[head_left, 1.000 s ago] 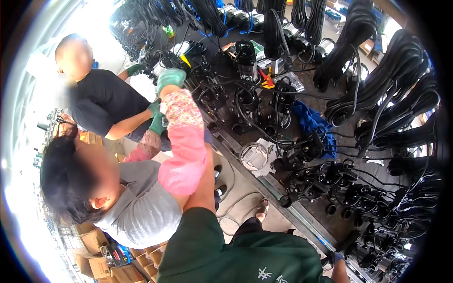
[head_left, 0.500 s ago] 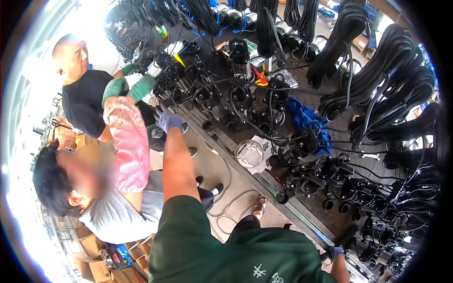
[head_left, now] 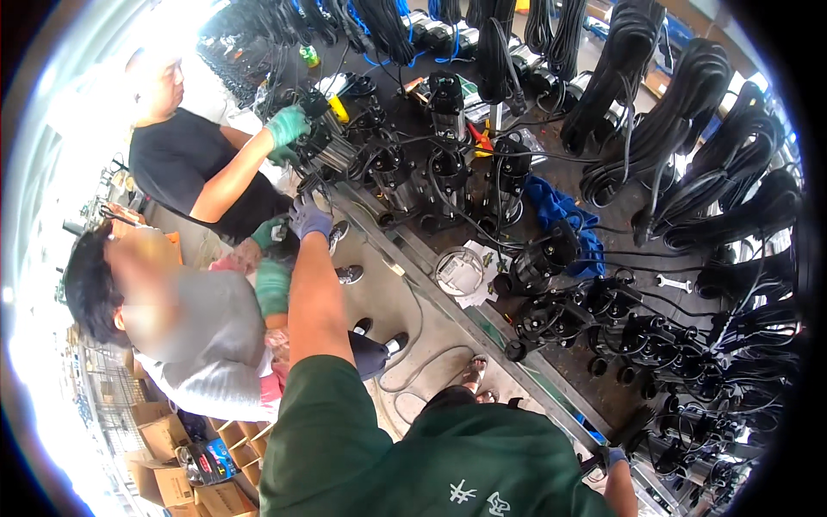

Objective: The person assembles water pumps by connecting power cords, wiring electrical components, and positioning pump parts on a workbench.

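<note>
My left hand (head_left: pixel 308 215), in a blue-grey glove, is stretched out to the near edge of a long workbench (head_left: pixel 448 314), beside a row of black and steel pumps (head_left: pixel 392 177) with tangled cables. Its fingers curl downward; whether they grip anything is unclear. My right hand (head_left: pixel 613 455), also gloved, sits low at the bench edge on the right, mostly hidden by my green shirt. A co-worker in a black shirt holds a pump with a green-gloved hand (head_left: pixel 286 125) just beyond my left hand.
A second co-worker in a grey shirt bends below my left arm, one green-gloved hand (head_left: pixel 272 286) raised. Coils of black cable (head_left: pixel 655 112) hang over the bench. A blue cloth (head_left: pixel 560 211), a wrench (head_left: pixel 674 283) and paper lie on it. Cardboard boxes (head_left: pixel 172 470) stand lower left.
The pink-sleeved arm that was raised in front of me has dropped out of the way. My left arm has reached further out to the bench edge.
</note>
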